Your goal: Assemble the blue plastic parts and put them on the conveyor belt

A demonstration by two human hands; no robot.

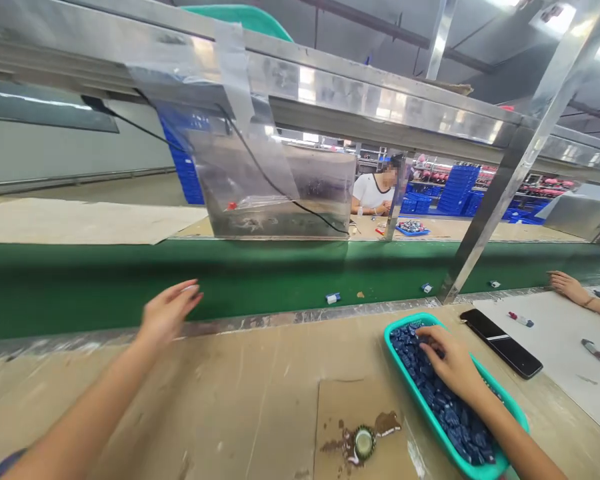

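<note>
Dark blue parts (460, 427) heaped in teal basket (410, 319) on counter (130, 407), beside black phone (500, 343). Knocked basket could spill parts over low rim. Right hand (453, 360) curled onto heap, narrow grip; any part pinched, cannot tell. Left hand (170, 312) wide open, empty, above counter edge, near green conveyor belt (130, 287).

The right hand (450, 360) touches small blue parts (443, 400) in a teal basket (399, 327); the empty left hand (170, 312) hangs beside the green conveyor belt (130, 293).
</note>
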